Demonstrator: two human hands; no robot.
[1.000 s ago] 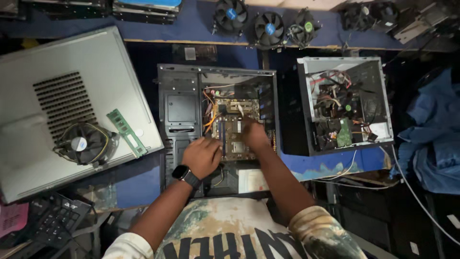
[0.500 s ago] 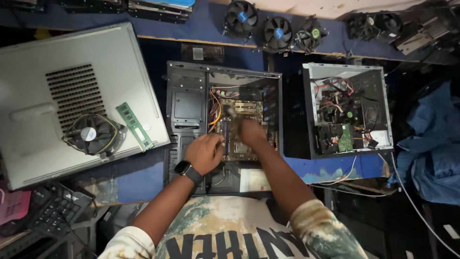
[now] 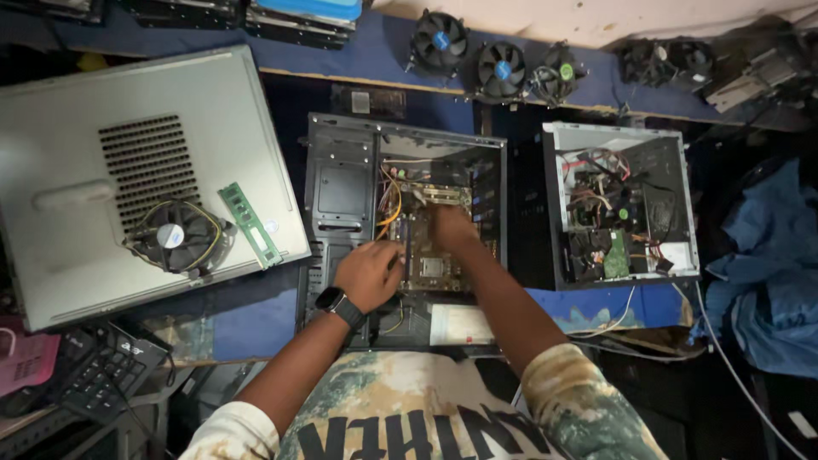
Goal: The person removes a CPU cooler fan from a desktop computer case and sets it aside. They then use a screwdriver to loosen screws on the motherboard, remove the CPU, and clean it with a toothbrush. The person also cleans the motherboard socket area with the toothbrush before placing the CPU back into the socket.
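Left hand [image 3: 368,274], watch on wrist, fingers curled, rests on motherboard [image 3: 433,247] left edge; grasp cannot be told. Right hand [image 3: 452,228] pressed on board centre, grip hidden. Board sits inside open case [image 3: 341,187]. Side panel [image 3: 77,153] left, bearing cooler [image 3: 175,237], RAM stick [image 3: 250,224]. Second case [image 3: 620,204] right.

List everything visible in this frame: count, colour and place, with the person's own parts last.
open computer case: 1, black, centre
motherboard: 1, inside that case
second open case: 1, grey, right
side panel: 1, grey, left
cooler fan: 1, black, on the panel
memory stick: 1, green, on the panel
loose fans: about five, black, back edge
keyboard: 1, black, lower left
blue cloth: 1, right
left hand: wristwatch, on the motherboard
right hand: inside the case
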